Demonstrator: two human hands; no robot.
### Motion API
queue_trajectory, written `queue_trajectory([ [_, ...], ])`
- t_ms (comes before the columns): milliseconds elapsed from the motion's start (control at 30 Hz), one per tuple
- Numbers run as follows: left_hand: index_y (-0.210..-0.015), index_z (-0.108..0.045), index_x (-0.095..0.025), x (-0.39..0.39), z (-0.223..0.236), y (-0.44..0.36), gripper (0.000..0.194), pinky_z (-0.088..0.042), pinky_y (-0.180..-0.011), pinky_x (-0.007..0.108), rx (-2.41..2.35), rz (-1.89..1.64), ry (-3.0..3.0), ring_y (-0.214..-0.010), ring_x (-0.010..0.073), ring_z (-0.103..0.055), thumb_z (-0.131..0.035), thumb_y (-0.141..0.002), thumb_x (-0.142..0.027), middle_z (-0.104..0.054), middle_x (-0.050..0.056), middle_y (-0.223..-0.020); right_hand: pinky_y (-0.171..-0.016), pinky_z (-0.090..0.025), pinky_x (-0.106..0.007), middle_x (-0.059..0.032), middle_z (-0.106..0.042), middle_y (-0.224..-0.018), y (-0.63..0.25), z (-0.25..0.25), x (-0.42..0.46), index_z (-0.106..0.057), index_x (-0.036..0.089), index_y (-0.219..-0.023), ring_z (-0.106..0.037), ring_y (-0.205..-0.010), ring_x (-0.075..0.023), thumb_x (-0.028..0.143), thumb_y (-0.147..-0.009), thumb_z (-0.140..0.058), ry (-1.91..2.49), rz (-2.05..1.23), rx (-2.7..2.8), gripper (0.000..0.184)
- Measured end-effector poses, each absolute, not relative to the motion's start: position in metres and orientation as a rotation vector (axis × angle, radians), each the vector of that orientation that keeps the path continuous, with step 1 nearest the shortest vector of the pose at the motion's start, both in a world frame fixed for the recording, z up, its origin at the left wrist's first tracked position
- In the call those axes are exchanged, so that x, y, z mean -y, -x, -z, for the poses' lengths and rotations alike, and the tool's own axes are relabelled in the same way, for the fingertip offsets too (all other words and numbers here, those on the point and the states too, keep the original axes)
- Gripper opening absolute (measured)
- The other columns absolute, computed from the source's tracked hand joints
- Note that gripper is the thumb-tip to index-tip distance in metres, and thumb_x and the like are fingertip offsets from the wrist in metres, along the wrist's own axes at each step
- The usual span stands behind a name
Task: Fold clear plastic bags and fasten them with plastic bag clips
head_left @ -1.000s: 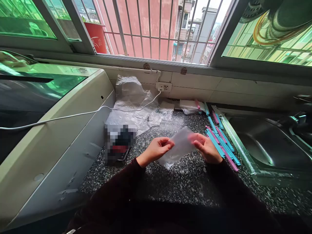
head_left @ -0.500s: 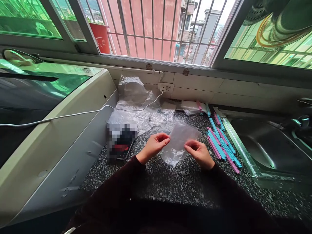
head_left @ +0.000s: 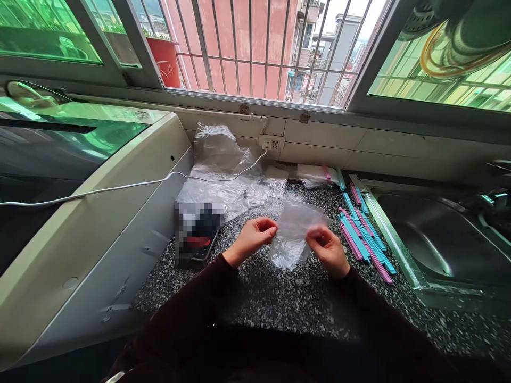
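A clear plastic bag (head_left: 293,231) is held up between my two hands over the speckled countertop (head_left: 279,306). My left hand (head_left: 257,236) pinches its left edge between thumb and fingers. At the opposite side, my right hand (head_left: 329,250) is closed with thumb and fingers on the bag's right edge; its fingers are slightly blurred. The layers of the film look a little apart on the right. Just right of my right hand lie several pink and blue plastic sealing clips (head_left: 363,234).
Behind the bag spread crumpled clear bags (head_left: 217,170), with stacked packets (head_left: 317,174) by the wall. A phone (head_left: 202,234), partly blurred, lies left. A white cable (head_left: 171,175) runs from a socket (head_left: 271,142) across a white appliance (head_left: 120,213). On the right is a steel sink (head_left: 433,234).
My right hand has shifted slightly right and down along the bag's edge. The bag has changed shape, with its layers now a bit offset. My left hand has stayed nearly still.
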State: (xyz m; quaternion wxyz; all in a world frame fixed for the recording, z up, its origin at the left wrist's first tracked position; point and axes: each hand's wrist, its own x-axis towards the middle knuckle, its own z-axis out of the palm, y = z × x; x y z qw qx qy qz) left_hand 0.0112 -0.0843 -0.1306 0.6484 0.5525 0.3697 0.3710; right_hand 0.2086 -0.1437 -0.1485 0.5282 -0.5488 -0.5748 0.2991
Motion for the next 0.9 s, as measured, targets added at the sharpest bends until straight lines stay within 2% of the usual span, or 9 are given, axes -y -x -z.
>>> queue_trajectory([
  [200,-0.071,-0.058,-0.012,0.084,0.128,-0.010,0.031,-0.034,-0.049,0.020,-0.824,-0.847,-1.296,-0.051,0.0057,-0.044,-0.069,-0.060,-0.038,-0.054,-0.003,-0.060,-0.069,-0.049,-0.033,-0.0038,-0.064,-0.073,-0.207,0.144,0.144,-0.060,0.018,-0.076,-0.059,-0.069,-0.0177,0.045,-0.068,-0.065,1.293,-0.997,1.435,0.028],
  [333,-0.066,-0.055,-0.013,0.084,0.129,-0.009,0.033,-0.029,-0.047,0.020,-0.820,-0.853,-1.306,-0.047,0.0049,-0.038,-0.068,-0.061,-0.043,-0.048,-0.005,-0.053,-0.071,-0.050,-0.034,-0.0054,-0.066,-0.082,-0.206,0.141,0.145,-0.061,0.019,-0.087,-0.061,-0.075,-0.0198,0.051,-0.065,-0.067,1.275,-1.181,1.461,0.040],
  [500,-0.063,-0.052,-0.014,0.083,0.131,-0.007,0.031,-0.030,-0.049,0.020,-0.721,-0.752,-1.312,-0.046,0.0058,-0.039,-0.065,-0.065,-0.042,-0.045,-0.006,-0.047,-0.055,-0.045,-0.025,-0.0043,-0.063,-0.078,-0.213,0.140,0.142,-0.060,0.018,-0.095,-0.056,-0.064,-0.0147,0.065,-0.061,-0.062,1.225,-1.184,1.318,0.058],
  [700,-0.066,-0.052,-0.014,0.087,0.135,-0.007,0.031,-0.031,-0.051,0.020,-0.631,-0.595,-1.340,-0.051,0.0073,-0.042,-0.063,-0.069,-0.043,-0.048,-0.004,-0.053,-0.056,-0.043,-0.025,-0.0008,-0.059,-0.065,-0.213,0.135,0.145,-0.059,0.018,-0.070,-0.051,-0.059,-0.0126,0.049,-0.065,-0.067,1.340,-1.088,1.382,0.033],
  [833,-0.079,-0.058,-0.012,0.091,0.139,-0.011,0.038,-0.030,-0.050,0.020,-0.640,-0.505,-1.380,-0.052,0.0076,-0.042,-0.062,-0.069,-0.048,-0.051,-0.003,-0.058,-0.055,-0.044,-0.025,-0.0006,-0.058,-0.063,-0.208,0.134,0.146,-0.058,0.017,-0.067,-0.051,-0.058,-0.0121,0.048,-0.069,-0.063,1.359,-1.032,1.446,0.031],
  [900,-0.078,-0.060,-0.010,0.091,0.142,-0.012,0.041,-0.029,-0.049,0.020,-0.689,-0.454,-1.379,-0.052,0.0075,-0.042,-0.064,-0.067,-0.049,-0.053,-0.002,-0.059,-0.056,-0.045,-0.026,-0.0009,-0.059,-0.063,-0.209,0.134,0.146,-0.059,0.017,-0.068,-0.052,-0.059,-0.0129,0.048,-0.069,-0.063,1.374,-1.018,1.462,0.031],
])
